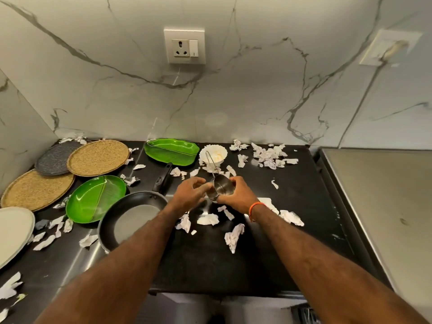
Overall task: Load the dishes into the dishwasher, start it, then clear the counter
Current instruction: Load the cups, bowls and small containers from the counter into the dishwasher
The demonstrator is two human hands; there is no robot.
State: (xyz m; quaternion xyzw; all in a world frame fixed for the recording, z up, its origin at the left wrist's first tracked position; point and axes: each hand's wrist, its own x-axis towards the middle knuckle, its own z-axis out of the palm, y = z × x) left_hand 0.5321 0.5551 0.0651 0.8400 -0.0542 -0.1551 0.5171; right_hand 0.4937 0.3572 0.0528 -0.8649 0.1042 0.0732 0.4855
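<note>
So a small steel cup [221, 188] with a long wire handle is held up off the black counter [304, 183], just in front of the white bowl [213, 153]. It's gripped by the right hand [236, 194], fingers wrapped round its side and base, tilted so the open mouth faces the camera. The left hand [190, 191] is brought in from the other side with the fingers loosely spread, tips at or near the rim; whether anything is actually clenched there can't be told, it looks more like steadying.

Everything else is placed off that bowl: a green leaf-shaped plate [170, 150] right beside it on the left, a black frying pan [133, 218] nearer the camera and to the left, a second green plate [95, 198] touching the pan's far side, then the woven round plates [98, 157] and a dark speckled one [55, 157] stacked up overlapping further left. Torn paper scraps [268, 155] are scattered all round.

What could go wrong, probably: the wire handle sticks out back toward the bowl, so if the cup is swung carelessly the bowl could be clipped and knocked. Any leftover liquid would be tipped out at that angle too. The dishwasher isn't visible, so nothing looks loaded yet.
</note>
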